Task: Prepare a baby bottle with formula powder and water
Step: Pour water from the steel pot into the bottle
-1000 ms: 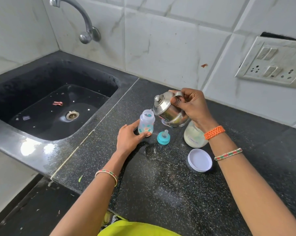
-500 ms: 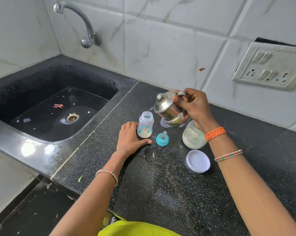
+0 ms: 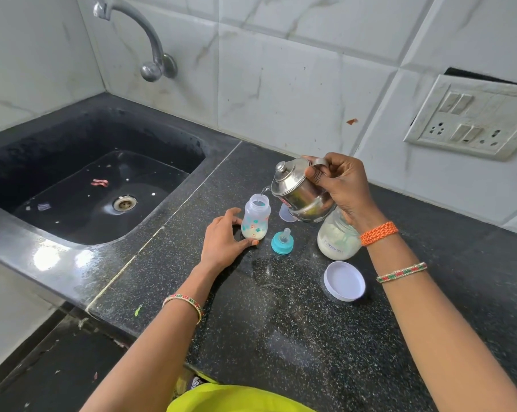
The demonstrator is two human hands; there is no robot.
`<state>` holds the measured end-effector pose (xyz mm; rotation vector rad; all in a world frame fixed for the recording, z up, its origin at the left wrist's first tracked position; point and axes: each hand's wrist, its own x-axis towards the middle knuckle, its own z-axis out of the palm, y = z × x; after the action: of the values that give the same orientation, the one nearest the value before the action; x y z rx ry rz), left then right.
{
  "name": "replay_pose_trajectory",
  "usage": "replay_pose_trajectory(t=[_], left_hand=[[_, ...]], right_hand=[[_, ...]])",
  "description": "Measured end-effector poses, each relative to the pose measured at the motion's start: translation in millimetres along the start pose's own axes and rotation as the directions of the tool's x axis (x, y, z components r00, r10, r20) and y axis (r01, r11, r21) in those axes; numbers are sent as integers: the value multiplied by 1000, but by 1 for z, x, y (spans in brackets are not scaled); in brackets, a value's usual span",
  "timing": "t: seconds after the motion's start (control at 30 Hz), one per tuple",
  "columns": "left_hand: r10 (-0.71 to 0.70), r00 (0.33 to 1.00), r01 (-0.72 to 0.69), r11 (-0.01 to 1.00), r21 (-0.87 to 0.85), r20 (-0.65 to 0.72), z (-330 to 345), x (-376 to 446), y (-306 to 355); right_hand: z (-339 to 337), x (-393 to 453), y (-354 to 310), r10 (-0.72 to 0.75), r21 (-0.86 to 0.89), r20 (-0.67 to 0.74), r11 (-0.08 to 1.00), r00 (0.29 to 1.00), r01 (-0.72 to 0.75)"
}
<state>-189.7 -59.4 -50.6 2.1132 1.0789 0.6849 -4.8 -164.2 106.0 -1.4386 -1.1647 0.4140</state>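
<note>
A small clear baby bottle (image 3: 255, 217) with coloured flower prints stands uncapped on the black counter, pale powder at its bottom. My left hand (image 3: 221, 239) steadies it at the base, thumb and fingers around its lower part. My right hand (image 3: 340, 185) grips a steel kettle (image 3: 298, 188) by its handle, tilted left, and a thin stream of water runs from its spout into the bottle's mouth. The teal nipple cap (image 3: 282, 240) lies just right of the bottle. A formula jar (image 3: 337, 239) stands open under my right wrist, its white lid (image 3: 344, 281) lying in front.
A clear small cup (image 3: 285, 214) sits behind the kettle, mostly hidden. The black sink (image 3: 73, 162) with a tap (image 3: 144, 40) fills the left. A wall socket plate (image 3: 471, 120) is at the right. The counter's front edge runs below my arms.
The kettle has tipped further left and down over the bottle, and water now flows from its spout. My left hand stays at the bottle's base.
</note>
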Motion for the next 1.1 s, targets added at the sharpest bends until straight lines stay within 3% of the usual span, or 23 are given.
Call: replay_pose_trajectory(t=[0.67, 1.1], left_hand=[[73, 990, -85, 991, 103, 117, 2, 3, -6], [36, 994, -45, 995, 85, 105, 2, 4, -7]], right_hand=[[-5, 2, -2, 15, 23, -29, 1000, 999, -14], [-13, 5, -7, -22, -3, 10, 1000, 1000, 22]])
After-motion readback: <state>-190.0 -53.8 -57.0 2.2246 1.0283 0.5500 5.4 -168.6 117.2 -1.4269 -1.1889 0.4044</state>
